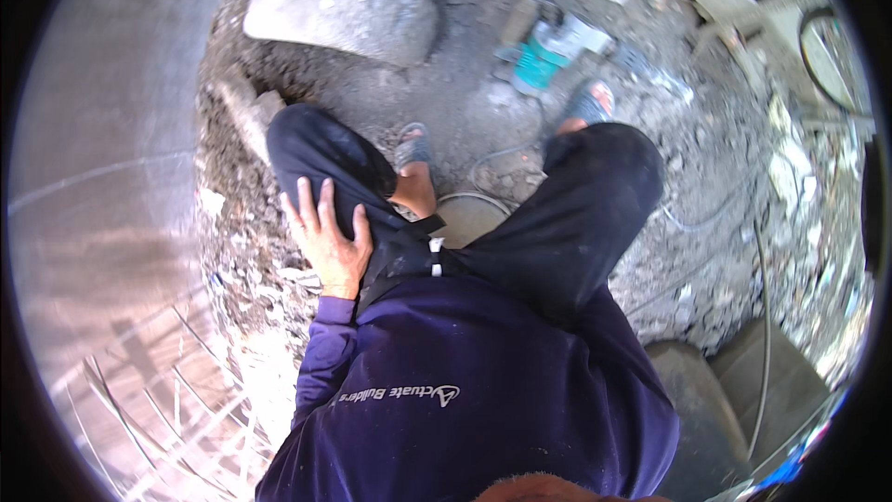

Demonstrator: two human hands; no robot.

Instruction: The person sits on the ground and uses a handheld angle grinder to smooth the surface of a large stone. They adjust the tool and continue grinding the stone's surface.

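Left hand: we see our left hand (327, 237) in the centre left of the frame, lying flat on the left thigh (321, 153), fingers open and spread, gripping nothing.
Right hand: we cannot see it, so we cannot tell its fingers.
Thigh: in dark trousers, just above the purple shirt (465, 390).
Feet: in sandals (413, 147) on rubble ground, upper centre.
Tool: a teal power tool (548, 54) lies in the upper centre, well apart from the hand.
Stone: a grey block (339, 11) is at the upper left.
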